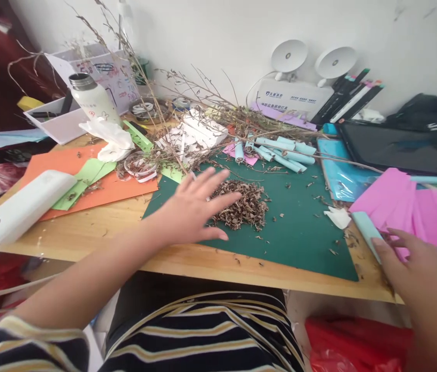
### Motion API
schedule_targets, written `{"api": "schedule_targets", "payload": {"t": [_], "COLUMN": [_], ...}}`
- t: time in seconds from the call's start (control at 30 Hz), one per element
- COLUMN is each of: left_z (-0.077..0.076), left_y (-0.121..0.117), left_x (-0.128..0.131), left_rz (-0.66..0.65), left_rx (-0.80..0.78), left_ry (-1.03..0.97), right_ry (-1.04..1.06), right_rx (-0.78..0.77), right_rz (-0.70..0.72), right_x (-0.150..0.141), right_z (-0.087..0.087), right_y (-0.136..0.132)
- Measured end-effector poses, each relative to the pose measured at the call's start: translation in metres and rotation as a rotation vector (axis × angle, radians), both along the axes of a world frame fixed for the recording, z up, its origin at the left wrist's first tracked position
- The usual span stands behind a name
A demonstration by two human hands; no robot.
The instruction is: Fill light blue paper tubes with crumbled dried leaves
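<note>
My left hand (198, 206) is spread flat, palm down, over the left side of a pile of dried brown leaves (247, 204). The pile lies on a dark green cutting mat (299, 237), and the hand hides part of it. At the right edge of the table my right hand (416, 263) has its thumb and fingers about a light blue paper roll (365, 230); the roll's lower end is partly hidden. Pink paper strips (389, 201) lie just beyond that hand. Several light blue paper rolls (288, 152) are heaped at the back of the mat.
Dry twigs (202, 95) stretch across the back. Left are a white power bank (24, 204), orange paper (125, 194), a crumpled tissue (111, 142) and an open bottle (92, 98). A two-headed lamp (296, 95), markers (352, 98) and a black tablet (400, 150) stand or lie back right.
</note>
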State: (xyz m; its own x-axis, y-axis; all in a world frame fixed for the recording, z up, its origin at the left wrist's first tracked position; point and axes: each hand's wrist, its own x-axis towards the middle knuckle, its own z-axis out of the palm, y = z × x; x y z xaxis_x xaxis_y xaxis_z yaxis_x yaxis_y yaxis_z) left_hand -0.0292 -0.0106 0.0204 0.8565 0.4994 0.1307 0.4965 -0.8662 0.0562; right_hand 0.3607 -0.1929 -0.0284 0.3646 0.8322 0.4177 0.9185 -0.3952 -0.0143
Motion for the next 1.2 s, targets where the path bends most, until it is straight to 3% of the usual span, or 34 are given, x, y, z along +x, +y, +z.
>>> {"api": "schedule_targets", "payload": {"t": [0.07,0.23,0.47,0.67,0.9,1.0,1.13,1.2], "left_z": [-0.015,-0.038,-0.038,-0.040,-0.042,-0.036,-0.018,-0.014], "left_y": [-0.002,0.015,0.023,0.039,0.061,0.063,0.052,0.041], "left_x": [0.029,0.063,0.083,0.094,0.104,0.101,0.076,0.057], "left_rz": [-0.145,-0.240,-0.235,-0.215,-0.151,-0.145,-0.119,-0.142], "left_rx": [-0.019,-0.047,-0.057,-0.030,-0.034,-0.054,-0.075,-0.049], "left_ry": [0.008,0.049,0.093,0.076,0.070,0.065,-0.004,-0.039], "right_ry": [-0.114,-0.158,0.033,0.133,0.133,0.147,0.224,0.262], "right_rx": [-0.079,-0.119,-0.363,-0.427,-0.390,-0.403,-0.478,-0.445], "right_rz": [-0.101,-0.148,-0.442,-0.484,-0.478,-0.528,-0.548,-0.548], "right_x": [-0.001,0.001,-0.039,-0.048,-0.041,-0.038,-0.026,-0.017], "right_z": [-0.004,-0.014,0.007,0.016,0.014,0.015,0.015,0.013], "right_y": [0.008,0.022,0.026,0.027,0.019,0.020,0.023,0.021]}}
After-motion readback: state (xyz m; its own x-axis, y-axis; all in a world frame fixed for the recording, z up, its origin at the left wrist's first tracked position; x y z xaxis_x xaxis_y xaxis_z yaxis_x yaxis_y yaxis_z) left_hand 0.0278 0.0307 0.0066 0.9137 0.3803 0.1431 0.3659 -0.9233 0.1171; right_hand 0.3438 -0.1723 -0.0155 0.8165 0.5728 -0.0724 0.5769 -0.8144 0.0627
